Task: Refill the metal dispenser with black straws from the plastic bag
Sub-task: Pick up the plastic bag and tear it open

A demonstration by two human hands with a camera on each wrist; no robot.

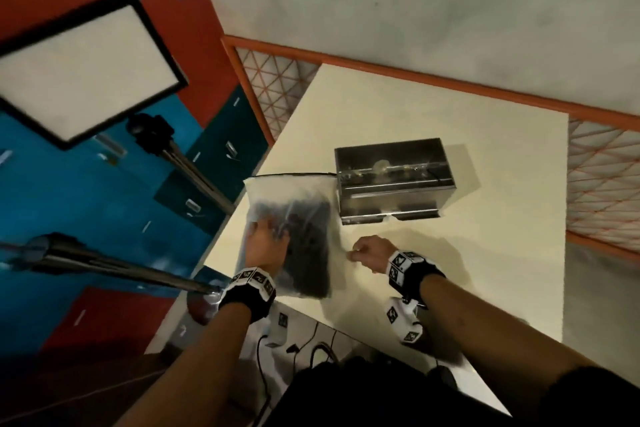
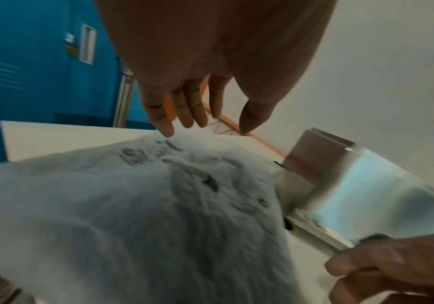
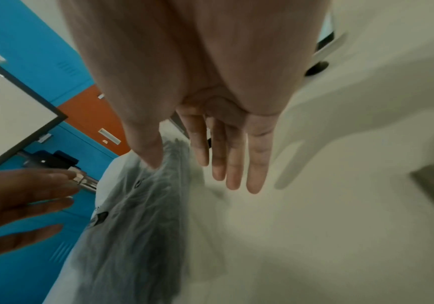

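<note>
A clear plastic bag [image 1: 311, 191] with a dark bundle of black straws [image 1: 310, 253] inside lies flat on the cream table [image 1: 450, 270]. Its far right corner touches the metal dispenser [image 1: 391, 184], an open-topped steel box. My left hand [image 1: 273, 232] lies on the bag's left half with straight, spread fingers. The left wrist view shows those fingers [image 2: 184, 115] over the bag [image 2: 132, 205], with the dispenser [image 2: 366, 195] to the right. My right hand [image 1: 355, 251] is at the bag's right edge. In the right wrist view its fingers [image 3: 234, 164] are straight and the thumb meets the bag [image 3: 138, 226].
A light panel [image 1: 79, 69] on a tripod [image 1: 194, 170] stands left of the table, in front of blue and red lockers [image 1: 86, 201]. An orange-framed mesh rail [image 1: 450, 83] runs behind the table. Cables [image 1: 311, 347] lie at the near edge.
</note>
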